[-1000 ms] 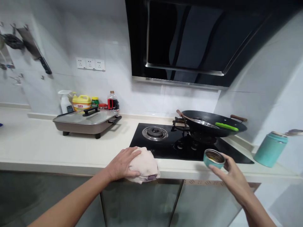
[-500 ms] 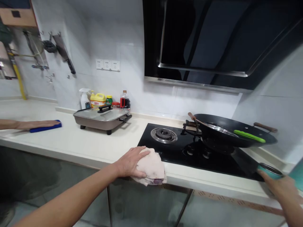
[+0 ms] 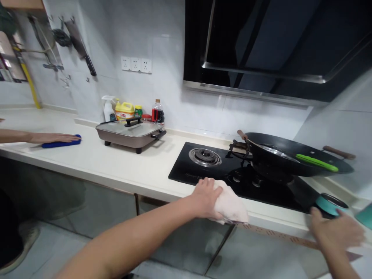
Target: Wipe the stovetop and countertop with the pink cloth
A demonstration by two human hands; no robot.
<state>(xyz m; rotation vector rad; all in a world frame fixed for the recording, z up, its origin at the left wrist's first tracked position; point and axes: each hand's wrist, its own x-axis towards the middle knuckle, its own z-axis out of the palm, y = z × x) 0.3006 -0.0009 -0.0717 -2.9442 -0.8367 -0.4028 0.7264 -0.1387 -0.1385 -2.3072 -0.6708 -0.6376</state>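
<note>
My left hand [image 3: 205, 198] is pressed on a folded pale cloth [image 3: 231, 203] at the counter's front edge, just in front of the black gas stove [image 3: 181, 164]. Part of the cloth hangs over the edge. At the right, my right hand [image 3: 337, 230] is slightly blurred, its thumb and fingers apart, with nothing visible in it. It hovers just in front of a teal round container [image 3: 324, 202] with a dark top, which stands at the stove's right corner. A black wok [image 3: 279, 161] holding a green-handled utensil [image 3: 316, 162] rests on the right burner.
At the left, another person's hand [image 3: 55, 137] lies on a blue cloth [image 3: 62, 143]. An electric pan [image 3: 124, 136] with a glass lid stands on the counter [image 3: 151, 170]. Bottles, including a yellow jug [image 3: 124, 111], line the wall. A black range hood [image 3: 255, 46] overhangs the stove.
My left hand has slid the pale cloth rightward along the counter edge. My right hand has let go of the teal container and drawn back. The view has shifted slightly.
</note>
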